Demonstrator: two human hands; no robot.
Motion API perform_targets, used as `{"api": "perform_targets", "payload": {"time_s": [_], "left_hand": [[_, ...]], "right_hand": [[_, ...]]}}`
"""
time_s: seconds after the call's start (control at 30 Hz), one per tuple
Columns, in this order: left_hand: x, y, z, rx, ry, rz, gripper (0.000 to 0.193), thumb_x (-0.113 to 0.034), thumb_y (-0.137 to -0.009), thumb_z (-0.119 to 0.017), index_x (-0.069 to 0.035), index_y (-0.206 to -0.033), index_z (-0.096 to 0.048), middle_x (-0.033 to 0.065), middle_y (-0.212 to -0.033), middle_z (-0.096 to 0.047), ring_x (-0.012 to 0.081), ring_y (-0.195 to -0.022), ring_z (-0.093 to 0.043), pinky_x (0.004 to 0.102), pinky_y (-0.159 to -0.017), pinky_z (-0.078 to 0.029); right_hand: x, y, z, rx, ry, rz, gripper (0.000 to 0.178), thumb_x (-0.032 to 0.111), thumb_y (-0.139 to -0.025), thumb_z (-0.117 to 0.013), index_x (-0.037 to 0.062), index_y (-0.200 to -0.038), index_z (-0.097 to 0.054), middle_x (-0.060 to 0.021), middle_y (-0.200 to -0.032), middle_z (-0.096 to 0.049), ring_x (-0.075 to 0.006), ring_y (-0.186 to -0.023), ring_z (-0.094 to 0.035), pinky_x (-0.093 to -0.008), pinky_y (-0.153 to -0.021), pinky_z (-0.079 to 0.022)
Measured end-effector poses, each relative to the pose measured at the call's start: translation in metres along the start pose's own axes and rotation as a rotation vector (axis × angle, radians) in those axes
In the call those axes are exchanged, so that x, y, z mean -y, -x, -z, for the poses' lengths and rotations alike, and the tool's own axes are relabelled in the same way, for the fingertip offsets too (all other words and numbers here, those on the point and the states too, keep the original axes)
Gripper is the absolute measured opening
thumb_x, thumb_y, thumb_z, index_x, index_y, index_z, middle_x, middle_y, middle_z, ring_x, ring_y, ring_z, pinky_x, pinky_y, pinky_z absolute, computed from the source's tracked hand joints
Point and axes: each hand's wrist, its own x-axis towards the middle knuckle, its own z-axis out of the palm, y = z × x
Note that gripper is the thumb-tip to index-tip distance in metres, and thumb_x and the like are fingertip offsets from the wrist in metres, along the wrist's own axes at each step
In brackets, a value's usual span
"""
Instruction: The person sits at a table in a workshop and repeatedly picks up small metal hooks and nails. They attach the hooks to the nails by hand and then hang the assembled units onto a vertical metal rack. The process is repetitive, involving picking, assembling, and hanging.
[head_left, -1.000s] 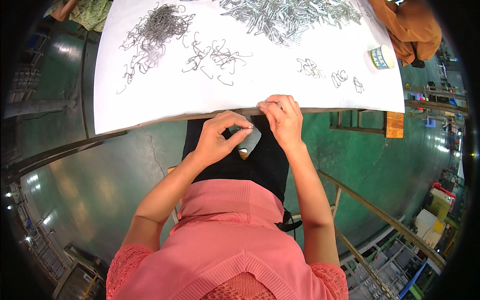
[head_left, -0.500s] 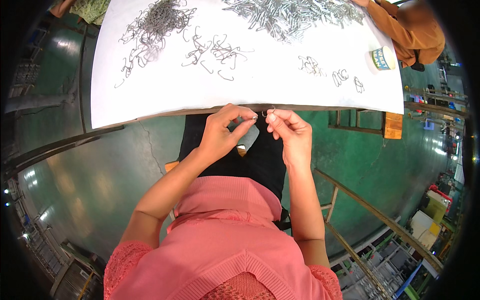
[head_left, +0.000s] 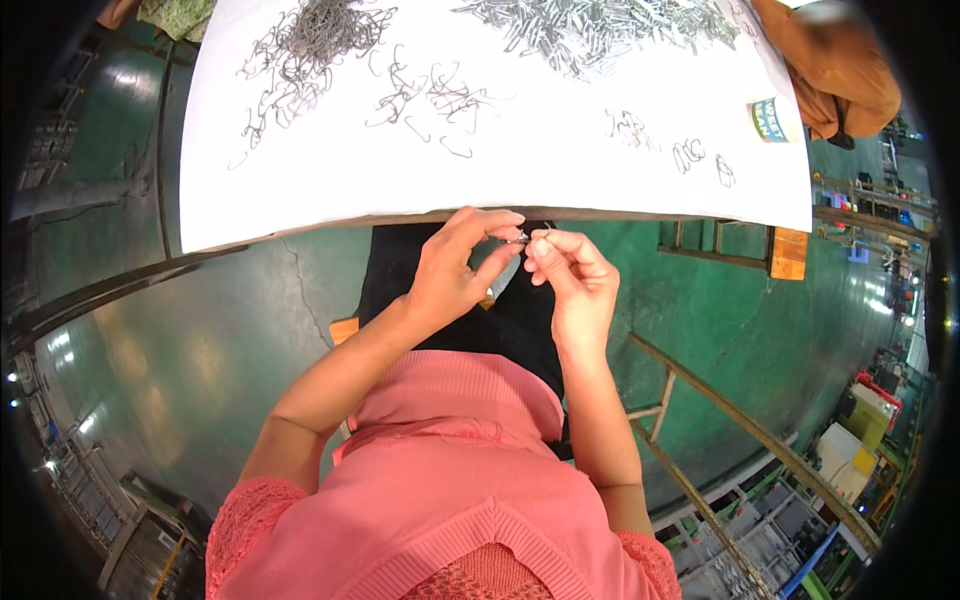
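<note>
My left hand pinches a small shiny metal piece between thumb and fingertips, just in front of the table's near edge. Close against it, my right hand grips a bent wire hook, mostly covered by the fingers. The two small parts meet or nearly meet; whether they are joined I cannot tell. On the white tabletop lie loose wire hooks beyond my hands. Farther back are a dark heap of hooks and a wide heap of small silvery metal pieces.
Small groups of wire pieces lie at the table's right, near a printed round tub. A person in brown sits at the far right corner; another person's patterned clothing shows far left. A metal rail runs along my right.
My hands have come together, bringing the metal piece and the wire hook close to each other. The right hand shifted left, and my left fingers spread somewhat around the piece.
</note>
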Motion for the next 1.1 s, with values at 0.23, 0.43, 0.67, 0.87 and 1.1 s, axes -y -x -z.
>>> {"api": "perform_targets", "payload": {"time_s": [0.23,0.43,0.67,0.87,1.1], "left_hand": [[0.024,-0.079,0.019,0.003,-0.193,-0.082,0.02,-0.012,-0.082,-0.069,-0.006,-0.101,-0.066,0.0075,-0.095,-0.067,0.0192,-0.084,-0.061,0.0295,-0.072,-0.047],[0.076,-0.186,-0.014,0.122,-0.524,-0.363,0.015,-0.012,-0.084,-0.061,-0.01,-0.097,-0.068,0.0036,-0.098,-0.065,0.0226,-0.096,-0.056,0.0357,-0.082,-0.045],[0.075,-0.222,-0.043,0.4,-1.084,-0.464,0.019,-0.011,-0.086,-0.057,-0.014,-0.102,-0.066,-0.0022,-0.105,-0.061,0.0172,-0.106,-0.051,0.0348,-0.089,-0.039],[0.077,-0.226,-0.048,0.347,-1.018,-0.478,0.014,-0.016,-0.085,-0.06,-0.015,-0.098,-0.065,-0.0023,-0.103,-0.062,0.0169,-0.106,-0.051,0.0377,-0.088,-0.038],[0.08,-0.217,-0.028,0.078,-0.404,-0.149,0.015,-0.02,-0.085,-0.065,-0.009,-0.096,-0.067,0.0021,-0.096,-0.067,0.0187,-0.091,-0.06,0.0336,-0.079,-0.046]], "right_hand": [[0.004,0.011,0.003,-0.01,0.016,0.105,0.007,0.006,-0.086,-0.069,0.0007,-0.09,-0.068,-0.0038,-0.086,-0.067,-0.0076,-0.07,-0.057,-0.0217,-0.061,-0.047],[0.004,0.01,0.008,-0.044,0.016,0.099,0.006,0.005,-0.085,-0.069,0.0013,-0.09,-0.068,-0.0032,-0.085,-0.066,-0.0073,-0.07,-0.057,-0.0213,-0.061,-0.047],[-0.002,0.011,0.014,-0.061,-0.012,0.099,0.005,0.002,-0.086,-0.067,0.0,-0.09,-0.067,-0.0055,-0.084,-0.066,-0.0086,-0.07,-0.059,-0.0222,-0.061,-0.049],[0.001,0.014,0.01,-0.052,-0.018,0.086,0.005,0.001,-0.087,-0.066,0.0001,-0.091,-0.067,-0.0015,-0.086,-0.066,-0.0034,-0.072,-0.055,-0.0173,-0.063,-0.044],[-0.005,0.016,0.009,-0.022,0.019,0.079,0.006,0.004,-0.087,-0.067,0.0002,-0.092,-0.067,-0.0013,-0.088,-0.067,-0.0026,-0.072,-0.056,-0.0167,-0.066,-0.045]]}}
